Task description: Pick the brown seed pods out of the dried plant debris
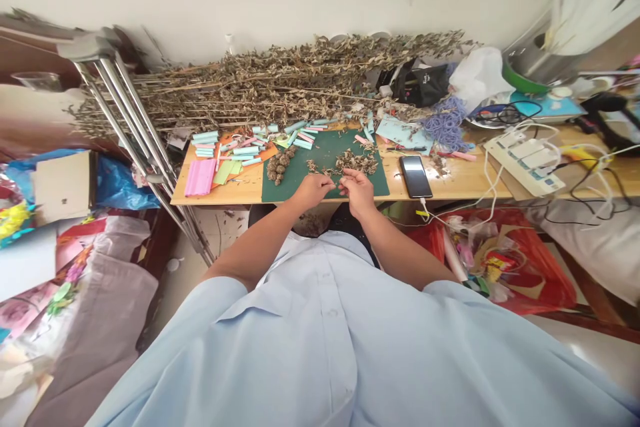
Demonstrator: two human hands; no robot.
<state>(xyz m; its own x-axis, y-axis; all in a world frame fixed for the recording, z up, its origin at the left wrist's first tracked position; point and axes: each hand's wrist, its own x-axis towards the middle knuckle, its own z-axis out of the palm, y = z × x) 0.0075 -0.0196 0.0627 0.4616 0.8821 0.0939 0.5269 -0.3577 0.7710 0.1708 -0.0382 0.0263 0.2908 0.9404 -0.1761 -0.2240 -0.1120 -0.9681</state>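
Observation:
My left hand [315, 191] and my right hand [358, 191] are close together over the front edge of a green cutting mat [327, 153]. Thumb and fingers of the left one are pinched, on something too small to make out. The right one also pinches at its fingertips, its other fingers loosely bent, and what it holds is not clear. Just beyond the right hand lies a heap of dried leaves [357, 162], with a few scattered bits [312, 165] beside it. Several brown balls of dried plant [281, 165] are grouped on the mat's left side.
Dried stalks [260, 83] run along the wall. Paper rolls [245, 150] and pink paper [200, 177] lie left of the mat. To the right are a phone [415, 177] on a cable, purple yarn [447, 123] and a power strip [525, 160]. Metal crutches [127, 113] lean at the left.

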